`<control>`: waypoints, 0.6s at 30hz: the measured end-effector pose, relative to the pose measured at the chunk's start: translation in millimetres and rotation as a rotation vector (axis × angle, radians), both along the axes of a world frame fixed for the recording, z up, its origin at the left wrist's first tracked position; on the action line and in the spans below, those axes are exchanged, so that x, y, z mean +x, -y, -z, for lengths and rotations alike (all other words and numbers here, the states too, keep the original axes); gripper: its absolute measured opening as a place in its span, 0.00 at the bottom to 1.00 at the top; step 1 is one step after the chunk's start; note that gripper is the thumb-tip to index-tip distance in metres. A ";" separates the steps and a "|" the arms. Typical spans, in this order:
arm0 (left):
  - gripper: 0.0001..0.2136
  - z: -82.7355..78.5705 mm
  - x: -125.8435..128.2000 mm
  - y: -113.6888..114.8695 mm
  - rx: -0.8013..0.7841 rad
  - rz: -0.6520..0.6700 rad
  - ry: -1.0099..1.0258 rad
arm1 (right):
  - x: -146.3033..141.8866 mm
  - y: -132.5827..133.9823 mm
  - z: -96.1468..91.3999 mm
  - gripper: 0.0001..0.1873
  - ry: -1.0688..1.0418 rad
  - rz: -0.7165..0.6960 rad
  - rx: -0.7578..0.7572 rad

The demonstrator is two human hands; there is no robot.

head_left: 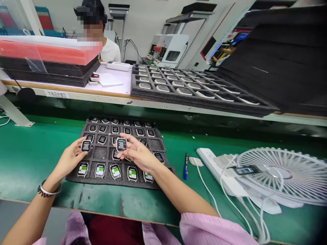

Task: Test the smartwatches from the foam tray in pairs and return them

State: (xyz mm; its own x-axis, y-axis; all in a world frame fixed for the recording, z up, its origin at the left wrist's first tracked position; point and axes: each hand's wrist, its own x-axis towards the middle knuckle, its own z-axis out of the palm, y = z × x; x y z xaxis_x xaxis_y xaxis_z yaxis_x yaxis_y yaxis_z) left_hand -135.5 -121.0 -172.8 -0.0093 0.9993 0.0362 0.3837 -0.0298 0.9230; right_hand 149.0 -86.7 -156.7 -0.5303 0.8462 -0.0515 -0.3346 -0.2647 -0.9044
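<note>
Green spread across the worktop (41, 146), where a dark foam tray (100, 153) held rows of watches (99, 170). Above its left side, the left hand (69, 158) pinched a lit watch (86, 146); over its middle, the right hand (140, 156) pinched another watch (121, 144). A white fan (278, 172) stood rightward; beyond, a raised shelf (126, 79) bore a larger tray (166, 95), with a person in white (112, 51) behind.

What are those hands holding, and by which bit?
Left hand: a pale-edged, rounded-square, black-screened watch, by its edges. Right hand: a similar watch, likewise.
</note>
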 end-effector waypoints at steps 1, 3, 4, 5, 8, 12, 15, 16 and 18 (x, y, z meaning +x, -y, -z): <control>0.31 3.5 -5.0 -2.8 0.027 0.013 -0.143 | 8.9 -1.9 1.9 0.37 0.012 0.011 0.021; 0.31 10.8 -13.9 -7.2 0.056 0.050 -0.385 | 31.8 -7.6 6.5 0.36 0.064 0.052 0.086; 0.30 14.5 -18.0 -8.8 0.057 0.079 -0.466 | 46.1 -11.4 8.9 0.35 0.107 0.090 0.132; 0.30 18.2 -22.1 -10.1 0.062 0.110 -0.525 | 62.0 -15.7 11.4 0.33 0.160 0.141 0.188; 0.29 27.6 -33.4 -13.1 0.116 0.178 -0.669 | 114.6 -29.4 19.0 0.29 0.409 0.324 0.375; 0.30 25.2 -37.0 -18.0 0.209 0.140 -0.865 | 167.7 -44.3 33.9 0.23 0.917 0.390 0.590; 0.31 8.3 -21.4 -21.3 0.268 0.109 -0.944 | 182.6 -53.3 49.8 0.24 1.058 0.299 0.652; 0.30 1.4 -13.7 -21.6 0.277 0.127 -0.938 | 184.7 -56.3 54.9 0.25 1.079 0.266 0.667; 0.28 -11.8 1.0 -19.9 0.272 0.202 -0.902 | 188.0 -61.3 62.4 0.27 1.133 0.209 0.705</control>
State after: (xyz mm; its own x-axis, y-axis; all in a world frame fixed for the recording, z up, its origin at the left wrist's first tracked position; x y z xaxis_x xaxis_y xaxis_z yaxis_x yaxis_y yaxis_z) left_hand -134.5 -101.2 -161.0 0.3064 0.9354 0.1763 0.9098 -0.3423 0.2347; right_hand 337.0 -25.5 -219.1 -0.3453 0.9328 0.1036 0.7036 0.3303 -0.6292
